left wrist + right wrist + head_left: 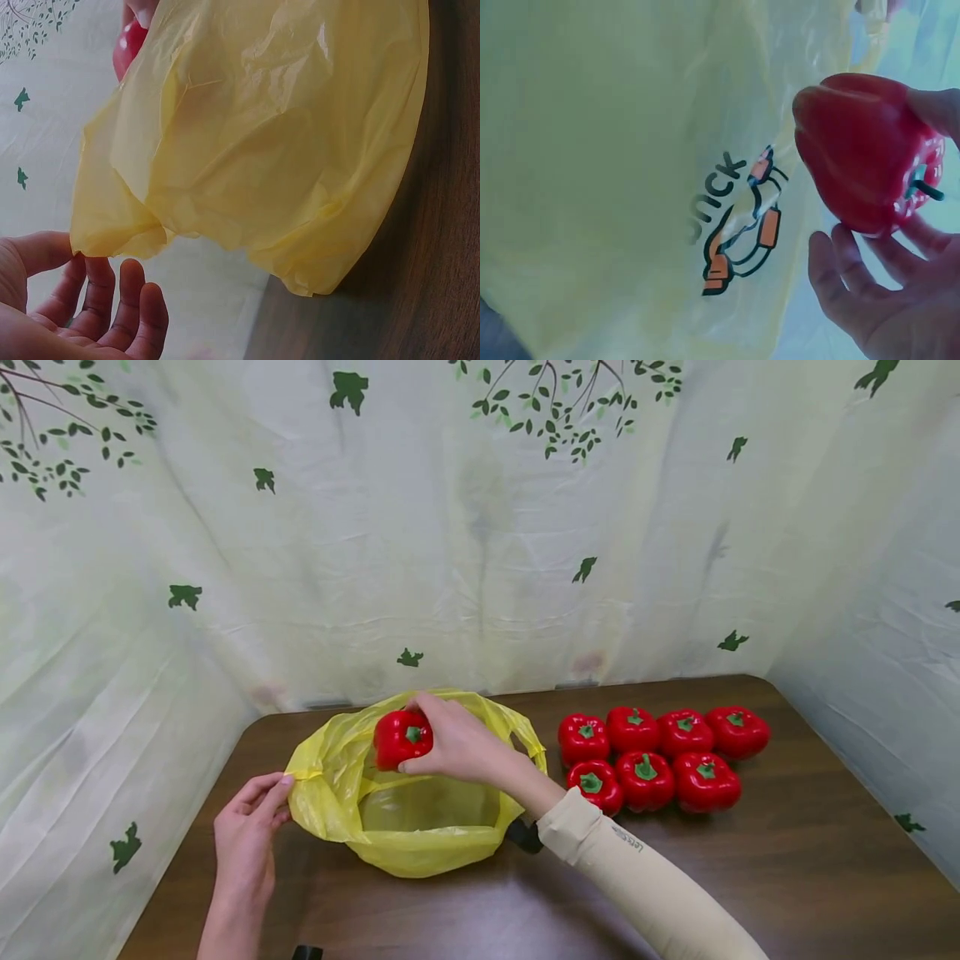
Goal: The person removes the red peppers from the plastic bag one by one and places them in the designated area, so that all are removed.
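A yellow plastic bag [420,853] stands on the table with its mouth spread wide. My left hand [251,827] pinches the bag's left edge between thumb and fingertips; in the left wrist view its other fingers [129,296] curve loosely below the edge. Over the bag's opening, my right hand [461,743] grips a red bell pepper [397,740] with a green stem. In the right wrist view that pepper [862,150] sits between thumb and fingers, beside the bag's printed wall [630,180].
Several more red bell peppers [645,781] stand in two rows on the brown table [810,860], right of the bag. A pale curtain [480,568] with leaf patterns hangs behind and at both sides. A small black object [307,952] lies at the near edge.
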Demonstrator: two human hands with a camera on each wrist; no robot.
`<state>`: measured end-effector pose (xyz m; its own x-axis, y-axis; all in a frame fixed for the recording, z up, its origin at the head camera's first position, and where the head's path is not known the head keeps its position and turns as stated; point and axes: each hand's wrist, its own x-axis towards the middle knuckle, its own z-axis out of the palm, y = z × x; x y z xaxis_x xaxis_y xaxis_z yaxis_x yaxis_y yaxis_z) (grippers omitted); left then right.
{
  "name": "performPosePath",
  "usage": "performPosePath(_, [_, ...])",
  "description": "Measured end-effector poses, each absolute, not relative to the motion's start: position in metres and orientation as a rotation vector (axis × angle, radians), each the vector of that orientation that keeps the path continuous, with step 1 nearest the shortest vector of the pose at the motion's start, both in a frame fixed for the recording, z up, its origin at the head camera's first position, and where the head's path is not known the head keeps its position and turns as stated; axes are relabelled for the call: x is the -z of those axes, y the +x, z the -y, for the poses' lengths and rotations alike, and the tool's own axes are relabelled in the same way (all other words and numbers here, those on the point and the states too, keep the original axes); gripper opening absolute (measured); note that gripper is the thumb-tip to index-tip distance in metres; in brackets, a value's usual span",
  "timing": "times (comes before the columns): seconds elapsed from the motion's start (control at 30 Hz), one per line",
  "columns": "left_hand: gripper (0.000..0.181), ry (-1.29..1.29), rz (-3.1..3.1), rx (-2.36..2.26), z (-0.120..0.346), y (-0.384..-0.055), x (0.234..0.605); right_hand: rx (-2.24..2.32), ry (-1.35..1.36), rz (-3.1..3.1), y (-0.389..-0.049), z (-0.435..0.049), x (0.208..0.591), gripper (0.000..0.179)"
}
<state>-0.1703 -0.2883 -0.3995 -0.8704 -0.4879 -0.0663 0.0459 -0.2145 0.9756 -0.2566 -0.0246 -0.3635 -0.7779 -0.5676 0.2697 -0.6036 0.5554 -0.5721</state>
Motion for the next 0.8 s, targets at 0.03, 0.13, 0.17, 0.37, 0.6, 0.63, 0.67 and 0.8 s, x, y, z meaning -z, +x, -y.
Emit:
performPosePath(0.03, [0.008, 0.524, 1.704, 2.142, 0.288, -0.170, 0.400, -1.015, 1.025, 2.711, -0.254, 0.023, 0.364, 0.062])
performPosePath(0.13, [0.008, 0.529, 1.708, 2.139, 0.289, -0.170, 0.400, -0.979, 1.019, 2.679, -0.248, 0.019, 0.366, 0.064])
performPosePath(0.17, [0.008, 0.530, 1.712, 2.137, 0.289, -0.170, 0.400, -0.965, 1.017, 2.672, -0.246, 0.018, 0.367, 0.065])
performPosePath(0.37, [0.010, 0.532, 1.725, 2.130, 0.289, -0.171, 0.400, -1.005, 0.996, 2.664, -0.236, 0.007, 0.371, 0.067])
performPosePath(0.6, [0.010, 0.522, 1.734, 2.134, 0.288, -0.171, 0.400, -1.186, 0.927, 2.606, -0.227, -0.011, 0.375, 0.067])
performPosePath(0.63, [0.010, 0.521, 1.732, 2.137, 0.288, -0.171, 0.400, -1.210, 0.929, 2.580, -0.226, -0.013, 0.375, 0.067])
performPosePath(0.67, [0.010, 0.519, 1.729, 2.142, 0.288, -0.171, 0.400, -1.228, 0.932, 2.553, -0.226, -0.014, 0.376, 0.066])
performPosePath(0.8, [0.008, 0.522, 1.726, 2.148, 0.288, -0.172, 0.401, -1.297, 0.956, 2.453, -0.223, -0.021, 0.379, 0.066])
